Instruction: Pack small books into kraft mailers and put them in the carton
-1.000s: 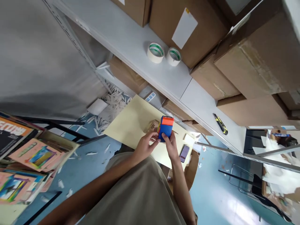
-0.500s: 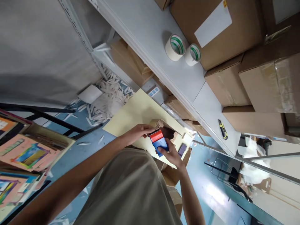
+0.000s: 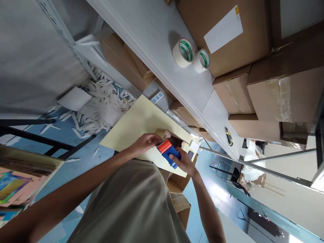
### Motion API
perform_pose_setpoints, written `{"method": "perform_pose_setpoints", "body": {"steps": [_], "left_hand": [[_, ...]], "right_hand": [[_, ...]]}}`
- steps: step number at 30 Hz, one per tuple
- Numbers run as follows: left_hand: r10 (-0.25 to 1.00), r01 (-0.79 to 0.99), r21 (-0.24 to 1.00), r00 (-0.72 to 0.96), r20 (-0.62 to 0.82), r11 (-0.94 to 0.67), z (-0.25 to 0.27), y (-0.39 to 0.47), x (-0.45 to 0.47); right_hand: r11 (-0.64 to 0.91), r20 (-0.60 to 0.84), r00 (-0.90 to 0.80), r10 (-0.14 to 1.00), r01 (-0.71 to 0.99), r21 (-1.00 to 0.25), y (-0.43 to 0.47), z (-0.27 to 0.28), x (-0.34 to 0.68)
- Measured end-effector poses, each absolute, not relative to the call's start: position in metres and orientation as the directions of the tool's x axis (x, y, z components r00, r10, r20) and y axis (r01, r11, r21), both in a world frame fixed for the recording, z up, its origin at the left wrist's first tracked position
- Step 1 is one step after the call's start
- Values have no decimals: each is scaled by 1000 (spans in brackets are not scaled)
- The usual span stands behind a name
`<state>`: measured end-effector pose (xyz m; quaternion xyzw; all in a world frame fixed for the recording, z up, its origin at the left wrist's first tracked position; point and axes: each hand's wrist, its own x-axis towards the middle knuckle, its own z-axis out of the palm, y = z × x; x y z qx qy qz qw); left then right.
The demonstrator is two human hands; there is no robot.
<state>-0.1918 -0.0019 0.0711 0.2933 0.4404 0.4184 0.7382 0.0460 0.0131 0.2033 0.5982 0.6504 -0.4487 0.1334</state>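
Note:
My right hand [image 3: 185, 161] is wrapped round a red-and-blue tape dispenser [image 3: 169, 152], its thumb across the blue part. The dispenser is tilted, with its toothed edge toward my left hand [image 3: 149, 141]. That hand is closed, fingertips curled together beside the toothed edge; anything between them is too small to make out. Beneath both hands lies a pale yellow board [image 3: 134, 121]. An open brown cardboard piece [image 3: 174, 137] rests on the board just beyond the dispenser, partly hidden by it. A dark phone-like object [image 3: 191, 154] lies by my right wrist.
Two tape rolls [image 3: 183, 52] and a yellow-black utility knife [image 3: 228, 136] lie on a grey shelf [image 3: 157, 37]. Cardboard boxes [image 3: 233, 91] line its far side. White scraps [image 3: 101, 101] cover the floor at left, near a black metal frame [image 3: 37, 135].
The view has shifted, so the shelf and surroundings sit further left. The dispenser has turned slightly in my right hand. My left hand stays close to its toothed edge.

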Motion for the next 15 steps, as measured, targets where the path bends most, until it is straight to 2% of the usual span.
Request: {"method": "perform_pose_setpoints", "body": {"steps": [5, 11, 15], "left_hand": [[854, -424, 743, 295, -428, 518, 63, 1, -187], [836, -401, 733, 287, -469, 549, 59, 0, -180], [833, -427, 717, 309, -458, 552, 59, -6, -170]], "right_hand": [[-158, -741, -191, 644, 914, -373, 25, 212, 44], [-130, -773, -168, 611, 942, -308, 44, 225, 38], [-166, -829, -163, 535, 942, -292, 55, 244, 35]]}}
